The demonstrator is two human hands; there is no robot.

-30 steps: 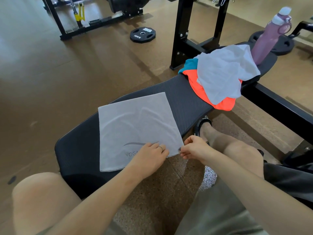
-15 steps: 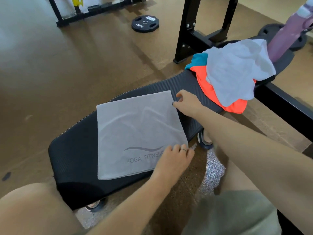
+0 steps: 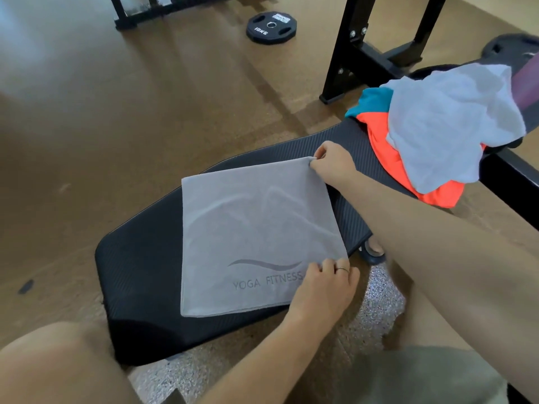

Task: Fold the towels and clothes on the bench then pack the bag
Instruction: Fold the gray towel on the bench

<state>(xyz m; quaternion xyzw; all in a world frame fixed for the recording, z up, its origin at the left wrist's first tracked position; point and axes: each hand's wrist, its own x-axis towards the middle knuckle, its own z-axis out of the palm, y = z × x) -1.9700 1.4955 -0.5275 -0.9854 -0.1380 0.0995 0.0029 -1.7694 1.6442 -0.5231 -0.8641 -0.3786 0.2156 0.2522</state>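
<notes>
A grey towel (image 3: 256, 228) printed "YOGA FITNESS" lies flat on the black bench pad (image 3: 140, 258). My right hand (image 3: 332, 163) pinches the towel's far right corner, which is lifted slightly. My left hand (image 3: 323, 287), a ring on one finger, holds the towel's near right corner at the bench edge. Further along the bench lies a heap of clothes: a white cloth (image 3: 449, 126) on top of an orange garment (image 3: 388, 158) and a teal one (image 3: 370, 103). No bag is in view.
A black rack frame (image 3: 350, 48) stands behind the bench, and its rail (image 3: 513, 182) runs along the right. A 10 kg weight plate (image 3: 271, 26) lies on the brown floor. A pink bottle (image 3: 528, 86) shows partly at the right edge. My knees flank the bench end.
My right hand moved from the towel's near right corner up to its far right corner and now pinches it. My left hand stays at the near right corner. The view tilted closer.
</notes>
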